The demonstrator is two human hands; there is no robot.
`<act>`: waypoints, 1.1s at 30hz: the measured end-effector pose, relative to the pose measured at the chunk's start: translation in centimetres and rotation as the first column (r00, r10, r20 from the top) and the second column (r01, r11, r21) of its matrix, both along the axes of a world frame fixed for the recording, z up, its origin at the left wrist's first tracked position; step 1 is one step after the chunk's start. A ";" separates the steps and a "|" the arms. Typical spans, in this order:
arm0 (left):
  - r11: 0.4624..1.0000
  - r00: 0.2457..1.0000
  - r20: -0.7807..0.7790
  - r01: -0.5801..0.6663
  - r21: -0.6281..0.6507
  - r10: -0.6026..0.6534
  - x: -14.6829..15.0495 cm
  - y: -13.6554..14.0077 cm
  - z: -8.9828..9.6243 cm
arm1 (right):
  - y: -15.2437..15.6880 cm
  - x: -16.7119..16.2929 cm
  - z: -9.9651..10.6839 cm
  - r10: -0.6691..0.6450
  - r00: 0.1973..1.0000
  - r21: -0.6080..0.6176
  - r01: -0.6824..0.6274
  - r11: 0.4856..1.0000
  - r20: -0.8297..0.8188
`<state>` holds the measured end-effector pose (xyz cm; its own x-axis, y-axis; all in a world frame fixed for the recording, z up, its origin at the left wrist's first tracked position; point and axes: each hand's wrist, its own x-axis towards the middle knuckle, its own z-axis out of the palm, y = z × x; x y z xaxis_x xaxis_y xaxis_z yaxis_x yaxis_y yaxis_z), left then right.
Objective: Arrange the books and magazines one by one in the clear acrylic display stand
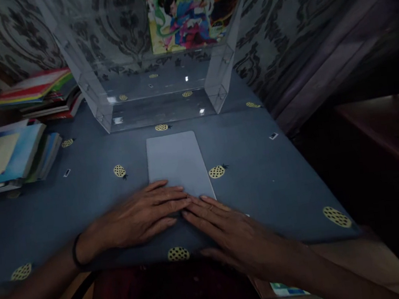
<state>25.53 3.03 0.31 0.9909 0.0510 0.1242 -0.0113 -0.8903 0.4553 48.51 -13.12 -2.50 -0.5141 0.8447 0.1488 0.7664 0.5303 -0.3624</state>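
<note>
A pale, thin rectangular sheet or booklet [176, 159] with rounded corners lies flat on the blue tablecloth with its yellow pineapple print. Across its near end rests my left hand [144, 213], fingers stretched out and pointing right. My right hand [226, 228] lies flat over the near right corner, its fingers angled up and to the left. The fingertips of both hands meet near the middle of the sheet's near edge. Neither hand grips anything. The near edge of the sheet is covered by the hands.
A clear plastic stand with shelves [162, 108] rises behind the sheet; a colourful picture book [195, 18] stands in its upper part. Stacks of books [2, 155] and magazines [39, 88] lie at the left. The table's right edge [305, 166] slants toward me.
</note>
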 end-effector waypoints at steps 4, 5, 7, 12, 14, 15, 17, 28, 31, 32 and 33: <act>0.998 0.998 -0.057 -0.006 0.070 0.010 1.0 0.8 -0.2 | 0.1 0.0 -0.3 0.006 1.000 -0.004 -0.006 1.000 0.000; 0.997 0.998 -0.062 -0.003 0.079 0.008 1.3 1.1 -0.3 | 0.1 0.0 -0.3 0.005 1.000 -0.006 -0.005 1.000 0.001; 0.997 0.998 -0.067 -0.005 0.074 0.010 2.0 1.8 -0.3 | 0.2 -0.1 -0.1 0.004 1.000 -0.010 -0.004 1.000 -0.001; 0.999 0.995 -0.093 -0.033 0.033 0.036 3.5 4.0 -0.5 | 0.2 0.0 0.4 -0.004 1.000 -0.017 0.004 1.000 -0.013; 0.998 0.992 -0.116 -0.043 0.035 0.047 4.1 5.1 -0.6 | 0.3 0.0 0.5 0.008 1.000 -0.024 -0.008 1.000 0.003; 0.998 0.991 -0.125 -0.047 0.037 0.051 4.5 5.7 -0.7 | 0.3 0.0 0.5 0.017 1.000 -0.029 -0.016 0.999 0.007; 0.997 0.989 -0.132 -0.058 0.041 0.063 5.0 6.8 -0.9 | 0.3 0.0 0.5 0.021 1.000 -0.031 -0.021 0.999 0.003; 0.990 0.994 -0.040 -0.096 0.104 0.100 5.6 7.8 -1.7 | 1.7 0.4 1.1 0.048 0.999 -0.081 -0.046 0.996 0.023; 0.988 0.993 -0.022 -0.112 0.109 0.115 5.5 7.7 -1.7 | 3.2 0.8 1.1 0.030 0.999 -0.097 -0.031 0.995 -0.013; 0.987 0.992 -0.016 -0.119 0.111 0.121 5.5 7.7 -1.8 | 3.8 1.0 1.0 0.022 0.999 -0.099 -0.024 0.995 -0.025; 0.986 0.992 -0.009 -0.125 0.114 0.127 5.5 7.7 -1.9 | 4.3 1.3 0.9 0.011 0.999 -0.100 -0.015 0.995 -0.036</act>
